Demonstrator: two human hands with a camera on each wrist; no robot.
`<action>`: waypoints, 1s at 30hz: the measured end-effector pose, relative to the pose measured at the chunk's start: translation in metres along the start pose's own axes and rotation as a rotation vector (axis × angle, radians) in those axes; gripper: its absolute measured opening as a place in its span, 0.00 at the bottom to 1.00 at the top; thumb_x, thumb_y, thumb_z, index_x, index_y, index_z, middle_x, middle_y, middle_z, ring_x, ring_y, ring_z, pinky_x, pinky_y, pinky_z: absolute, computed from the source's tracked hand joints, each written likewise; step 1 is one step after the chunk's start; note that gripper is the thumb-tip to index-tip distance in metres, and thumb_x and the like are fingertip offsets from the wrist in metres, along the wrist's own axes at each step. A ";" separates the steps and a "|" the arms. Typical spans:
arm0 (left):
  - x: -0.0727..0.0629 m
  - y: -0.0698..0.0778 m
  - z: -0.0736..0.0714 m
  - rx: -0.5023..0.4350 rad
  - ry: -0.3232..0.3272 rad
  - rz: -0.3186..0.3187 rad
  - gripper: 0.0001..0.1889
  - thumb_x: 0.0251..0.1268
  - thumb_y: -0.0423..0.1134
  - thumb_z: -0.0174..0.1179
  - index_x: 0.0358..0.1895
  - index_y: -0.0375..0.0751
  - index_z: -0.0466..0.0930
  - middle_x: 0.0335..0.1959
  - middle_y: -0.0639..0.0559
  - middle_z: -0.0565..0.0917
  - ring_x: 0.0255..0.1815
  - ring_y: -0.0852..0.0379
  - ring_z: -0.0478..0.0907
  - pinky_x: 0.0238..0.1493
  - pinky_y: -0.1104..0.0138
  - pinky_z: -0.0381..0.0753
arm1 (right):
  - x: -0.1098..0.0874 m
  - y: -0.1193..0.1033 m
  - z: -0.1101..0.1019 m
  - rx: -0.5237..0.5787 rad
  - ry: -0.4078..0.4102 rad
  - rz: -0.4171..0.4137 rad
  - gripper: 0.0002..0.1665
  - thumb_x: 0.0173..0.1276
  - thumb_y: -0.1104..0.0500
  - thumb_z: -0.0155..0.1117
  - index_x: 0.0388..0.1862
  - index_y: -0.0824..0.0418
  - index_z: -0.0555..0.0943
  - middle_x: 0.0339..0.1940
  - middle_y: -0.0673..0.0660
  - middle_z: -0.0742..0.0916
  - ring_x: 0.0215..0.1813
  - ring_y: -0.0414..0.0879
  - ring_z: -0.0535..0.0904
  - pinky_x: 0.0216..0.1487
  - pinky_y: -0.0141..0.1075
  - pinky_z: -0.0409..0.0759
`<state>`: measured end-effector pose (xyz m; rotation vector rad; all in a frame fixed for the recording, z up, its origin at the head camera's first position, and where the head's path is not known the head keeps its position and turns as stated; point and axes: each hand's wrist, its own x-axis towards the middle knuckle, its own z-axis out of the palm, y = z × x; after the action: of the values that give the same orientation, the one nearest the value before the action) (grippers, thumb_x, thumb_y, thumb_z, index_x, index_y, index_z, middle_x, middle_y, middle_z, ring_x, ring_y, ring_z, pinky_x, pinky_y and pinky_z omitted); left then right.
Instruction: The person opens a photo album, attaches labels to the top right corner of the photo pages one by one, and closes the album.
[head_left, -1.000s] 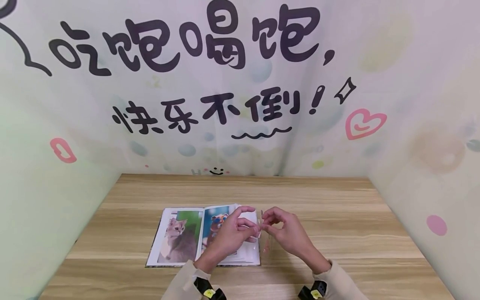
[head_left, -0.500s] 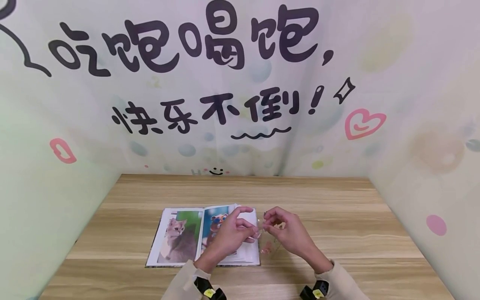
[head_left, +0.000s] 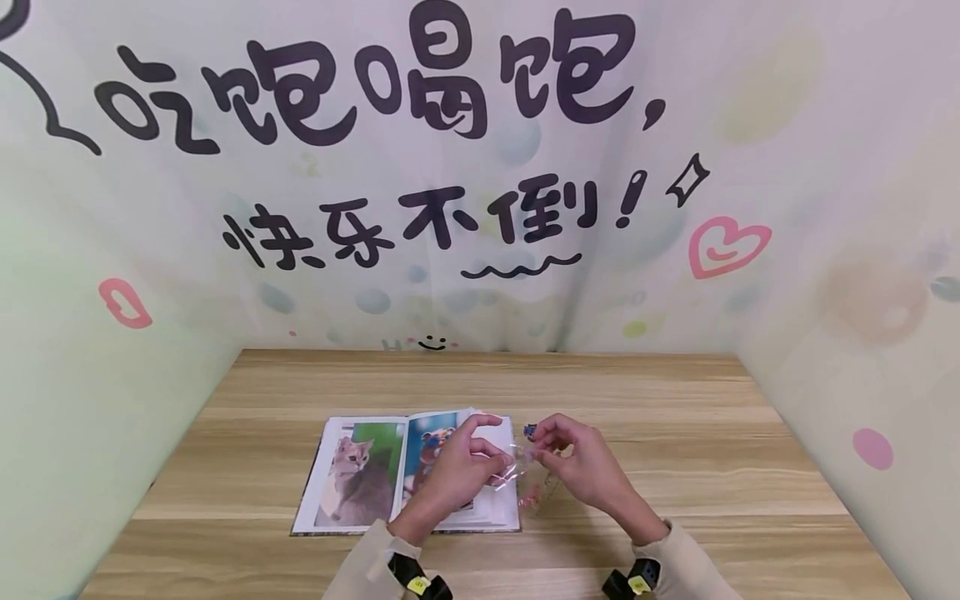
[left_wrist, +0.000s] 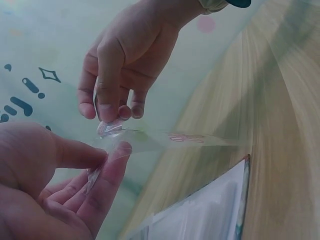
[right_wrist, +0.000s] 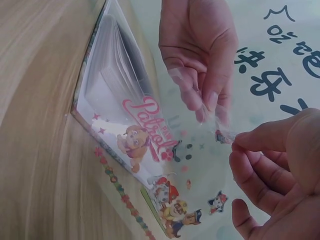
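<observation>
Because the left hand [head_left: 459,468] and right hand [head_left: 581,462] stand farther apart than half a second ago, I see more of the clear printed film [right_wrist: 152,150] stretched between them, near the right edge of the open album [head_left: 322,471]. I confirm both hands holding it: left between thumb and fingers, right by a crumpled part. I judge this a separating pull; whether the film has parted, I cannot tell.

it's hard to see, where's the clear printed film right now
In the head view, the clear printed film is pinched by the left hand and the right hand, mostly just right of the open album.
</observation>
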<state>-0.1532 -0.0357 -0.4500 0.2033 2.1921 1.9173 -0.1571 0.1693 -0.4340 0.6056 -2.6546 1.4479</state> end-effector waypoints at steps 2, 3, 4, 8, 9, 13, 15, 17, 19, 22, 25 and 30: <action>0.000 -0.001 0.000 0.009 0.007 -0.008 0.26 0.64 0.29 0.64 0.64 0.39 0.69 0.33 0.43 0.86 0.28 0.55 0.84 0.31 0.66 0.85 | 0.000 0.001 -0.002 -0.004 0.005 -0.003 0.11 0.60 0.71 0.70 0.38 0.58 0.80 0.29 0.46 0.86 0.34 0.39 0.80 0.37 0.35 0.80; 0.001 -0.001 0.000 0.024 0.013 -0.009 0.26 0.64 0.29 0.64 0.65 0.39 0.69 0.32 0.45 0.86 0.28 0.56 0.84 0.30 0.67 0.84 | 0.000 0.002 -0.003 -0.008 0.009 -0.003 0.12 0.60 0.71 0.70 0.37 0.58 0.80 0.29 0.46 0.86 0.34 0.38 0.80 0.38 0.35 0.80; 0.001 -0.002 -0.001 0.037 0.020 -0.009 0.26 0.64 0.29 0.64 0.65 0.39 0.69 0.32 0.45 0.86 0.27 0.56 0.84 0.28 0.67 0.83 | 0.000 0.003 -0.004 -0.006 0.015 -0.002 0.12 0.60 0.72 0.70 0.37 0.58 0.80 0.29 0.47 0.86 0.34 0.38 0.80 0.38 0.35 0.80; 0.001 -0.004 -0.002 0.057 0.049 -0.013 0.27 0.63 0.29 0.64 0.65 0.38 0.68 0.30 0.48 0.86 0.26 0.55 0.85 0.27 0.68 0.82 | 0.000 0.006 -0.008 -0.003 0.043 0.004 0.11 0.59 0.73 0.70 0.37 0.61 0.80 0.28 0.48 0.86 0.34 0.39 0.80 0.37 0.36 0.81; 0.001 -0.005 -0.002 0.065 0.058 -0.015 0.27 0.63 0.29 0.65 0.65 0.38 0.69 0.29 0.48 0.85 0.26 0.56 0.85 0.26 0.68 0.82 | 0.000 0.006 -0.009 -0.004 0.047 0.012 0.11 0.59 0.73 0.69 0.37 0.62 0.80 0.28 0.48 0.86 0.34 0.39 0.80 0.37 0.36 0.81; 0.002 -0.006 -0.001 0.062 0.070 -0.021 0.27 0.63 0.28 0.64 0.65 0.38 0.68 0.30 0.47 0.86 0.26 0.55 0.86 0.29 0.66 0.85 | 0.000 0.007 -0.012 0.002 0.045 0.032 0.10 0.61 0.72 0.69 0.38 0.64 0.80 0.29 0.47 0.86 0.34 0.39 0.80 0.38 0.36 0.81; 0.002 -0.006 0.001 0.058 0.066 -0.019 0.27 0.63 0.27 0.63 0.66 0.38 0.67 0.32 0.45 0.87 0.27 0.54 0.86 0.30 0.66 0.85 | 0.001 0.007 -0.012 0.004 0.040 0.038 0.09 0.61 0.72 0.69 0.38 0.64 0.80 0.29 0.47 0.86 0.34 0.40 0.80 0.38 0.36 0.80; 0.003 -0.006 0.003 0.044 0.058 -0.018 0.28 0.64 0.26 0.62 0.66 0.37 0.66 0.33 0.44 0.87 0.29 0.52 0.87 0.31 0.65 0.86 | 0.001 0.007 -0.013 0.011 0.038 0.042 0.09 0.61 0.72 0.69 0.38 0.63 0.80 0.29 0.48 0.86 0.34 0.40 0.80 0.38 0.35 0.80; 0.005 -0.006 0.005 0.024 0.051 -0.020 0.28 0.65 0.26 0.61 0.67 0.36 0.65 0.34 0.42 0.87 0.31 0.50 0.88 0.31 0.65 0.86 | 0.002 0.007 -0.013 0.014 0.043 0.048 0.10 0.61 0.71 0.69 0.37 0.61 0.80 0.29 0.48 0.85 0.34 0.41 0.80 0.37 0.35 0.80; 0.007 -0.007 0.009 -0.004 0.046 -0.023 0.28 0.65 0.26 0.61 0.67 0.35 0.64 0.35 0.40 0.86 0.32 0.48 0.88 0.31 0.64 0.86 | 0.002 0.007 -0.014 0.012 0.048 0.059 0.10 0.61 0.70 0.70 0.36 0.59 0.80 0.28 0.48 0.85 0.34 0.41 0.79 0.37 0.35 0.80; 0.009 -0.009 0.012 -0.021 0.047 -0.030 0.28 0.65 0.26 0.61 0.68 0.35 0.64 0.36 0.37 0.86 0.32 0.46 0.88 0.32 0.64 0.87 | 0.001 0.007 -0.015 0.002 0.054 0.065 0.10 0.61 0.70 0.71 0.36 0.59 0.80 0.29 0.48 0.85 0.34 0.42 0.79 0.38 0.36 0.80; 0.011 -0.011 0.018 -0.023 0.053 -0.043 0.32 0.64 0.26 0.61 0.71 0.35 0.61 0.37 0.37 0.86 0.32 0.46 0.88 0.32 0.63 0.87 | 0.001 0.009 -0.016 0.005 0.076 0.062 0.10 0.62 0.69 0.70 0.36 0.58 0.80 0.29 0.48 0.85 0.34 0.42 0.79 0.38 0.37 0.80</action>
<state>-0.1585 -0.0174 -0.4642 0.1016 2.1878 1.9452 -0.1631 0.1868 -0.4320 0.4631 -2.6341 1.4622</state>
